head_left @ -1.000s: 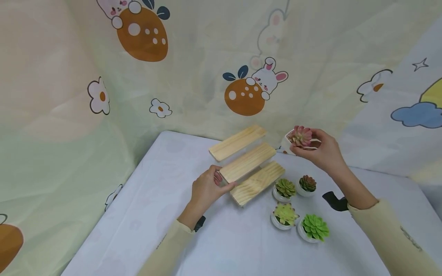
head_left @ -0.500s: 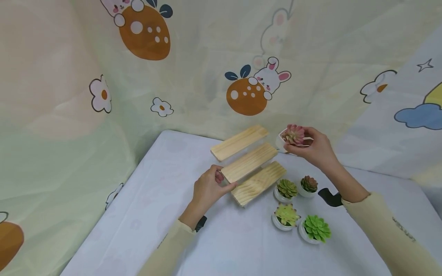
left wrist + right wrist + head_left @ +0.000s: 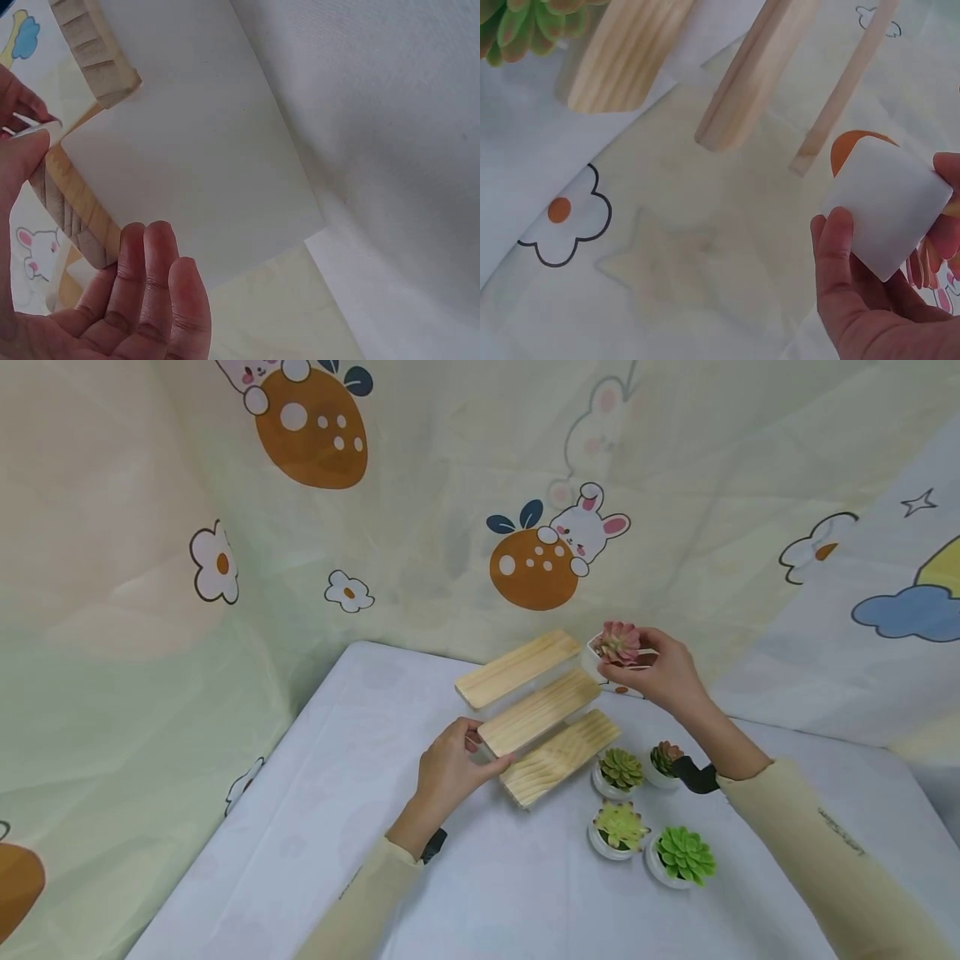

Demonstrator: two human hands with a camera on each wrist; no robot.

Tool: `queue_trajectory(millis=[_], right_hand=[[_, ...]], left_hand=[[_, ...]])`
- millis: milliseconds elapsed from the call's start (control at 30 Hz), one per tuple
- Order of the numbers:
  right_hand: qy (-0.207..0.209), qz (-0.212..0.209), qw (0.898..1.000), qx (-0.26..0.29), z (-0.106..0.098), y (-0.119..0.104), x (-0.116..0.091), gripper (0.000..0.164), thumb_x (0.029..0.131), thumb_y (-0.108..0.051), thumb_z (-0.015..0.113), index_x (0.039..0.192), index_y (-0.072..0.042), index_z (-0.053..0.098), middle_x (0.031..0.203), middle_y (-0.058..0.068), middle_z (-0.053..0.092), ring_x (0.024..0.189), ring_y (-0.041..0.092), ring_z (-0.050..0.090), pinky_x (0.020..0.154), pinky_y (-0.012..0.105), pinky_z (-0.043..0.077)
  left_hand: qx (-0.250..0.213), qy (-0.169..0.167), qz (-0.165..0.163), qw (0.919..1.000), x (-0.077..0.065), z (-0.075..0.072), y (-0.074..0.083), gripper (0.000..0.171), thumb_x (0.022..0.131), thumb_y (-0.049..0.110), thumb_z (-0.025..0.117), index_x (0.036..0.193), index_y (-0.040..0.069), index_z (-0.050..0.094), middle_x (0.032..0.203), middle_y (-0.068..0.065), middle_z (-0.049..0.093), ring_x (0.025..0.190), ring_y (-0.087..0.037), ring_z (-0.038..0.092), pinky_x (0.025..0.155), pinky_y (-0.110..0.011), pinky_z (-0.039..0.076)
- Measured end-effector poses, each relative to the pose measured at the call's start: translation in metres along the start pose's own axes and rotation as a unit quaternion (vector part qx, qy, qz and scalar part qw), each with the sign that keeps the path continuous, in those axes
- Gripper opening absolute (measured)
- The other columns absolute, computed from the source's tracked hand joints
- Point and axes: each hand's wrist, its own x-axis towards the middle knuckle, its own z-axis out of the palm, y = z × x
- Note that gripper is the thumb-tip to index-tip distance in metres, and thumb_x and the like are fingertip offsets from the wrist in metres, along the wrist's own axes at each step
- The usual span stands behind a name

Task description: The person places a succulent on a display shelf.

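My left hand [image 3: 452, 768] grips the left end of the middle board of a three-tier wooden shelf stand [image 3: 538, 712], thumb on the near edge. In the left wrist view, thumb and fingers stand either side of the board's end [image 3: 75, 210], beside a white side panel [image 3: 195, 150]. My right hand [image 3: 666, 672] holds a pink succulent [image 3: 618, 643] in a white pot, raised close beside the right end of the top board [image 3: 519, 668]. From the right wrist, the pot [image 3: 892, 202] shows its smooth white base between thumb and fingers, the pink leaves partly hidden behind.
Right of the stand, several green succulents in round white pots stand on the white table, among them a bright green one [image 3: 684, 856] and a yellow-green one [image 3: 621, 827]. A dark reddish one [image 3: 663, 757] is partly covered by the right wrist's black strap mount. A printed cloth backdrop [image 3: 420, 527] hangs behind.
My right hand has moved left and slightly up with the pink succulent, bringing it nearer the top board. The left hand and the stand have kept their places.
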Motion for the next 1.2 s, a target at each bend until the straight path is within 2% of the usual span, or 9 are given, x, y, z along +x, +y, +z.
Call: queue_trajectory(millis=[367,767,1200], right_hand=[[0.004,0.019,0.999,0.042,0.02,-0.002,0.018,0.067,0.086,-0.019,0.074,0.138,0.007,0.041,0.13,0.024,0.05,0.115,0.038,0.056,0.067,0.007,0.045],[0.008,0.015,0.999,0.045,0.04,-0.005,0.042,0.062,0.085,-0.018,0.074,0.134,0.007,0.047,0.124,0.024,0.056,0.108,0.035,0.058,0.068,0.008,0.043],[0.021,0.026,0.998,0.055,0.049,-0.004,0.053,0.06,0.085,-0.023,0.075,0.134,0.003,0.05,0.118,0.019,0.057,0.1,0.028,0.056,0.064,0.012,0.044]], left_hand=[[0.001,0.005,0.008,1.0,0.0,-0.001,-0.003,0.061,0.073,0.047,0.082,0.113,0.004,0.062,0.095,-0.003,0.068,0.081,-0.02,0.066,0.058,-0.026,0.048],[-0.003,-0.003,0.005,1.0,0.0,0.001,-0.003,0.062,0.073,0.048,0.082,0.113,0.005,0.062,0.097,-0.003,0.067,0.085,-0.022,0.067,0.062,-0.027,0.05],[0.001,-0.002,0.006,1.0,0.001,0.001,-0.001,0.062,0.073,0.046,0.083,0.112,0.004,0.062,0.097,-0.004,0.067,0.084,-0.022,0.067,0.059,-0.024,0.048]])
